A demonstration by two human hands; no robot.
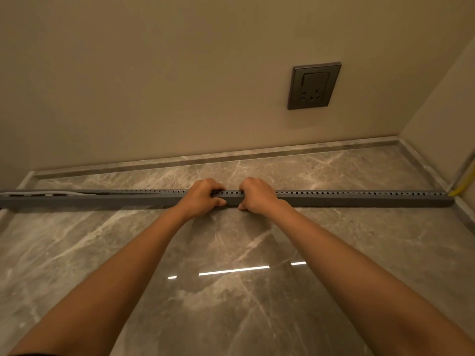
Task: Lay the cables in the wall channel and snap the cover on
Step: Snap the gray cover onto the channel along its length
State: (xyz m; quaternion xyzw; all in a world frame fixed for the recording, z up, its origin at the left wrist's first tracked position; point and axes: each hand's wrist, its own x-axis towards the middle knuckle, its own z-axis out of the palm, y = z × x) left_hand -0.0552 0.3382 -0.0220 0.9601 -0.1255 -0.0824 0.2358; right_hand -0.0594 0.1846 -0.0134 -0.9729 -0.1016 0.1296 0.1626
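A long grey cable channel lies across the marble floor, parallel to the wall. A row of small slots runs along its upper edge. My left hand and my right hand grip it side by side at its middle, fingers curled over the top, thumbs on the front face. At the far left end pale grey cables show inside the open top. To the right of them the top looks covered. A yellow cable comes out at the channel's right end.
A beige wall stands behind, with a dark socket plate at the upper right. A stone skirting runs along the wall base. A second wall closes the right side. Glossy marble floor spreads toward me.
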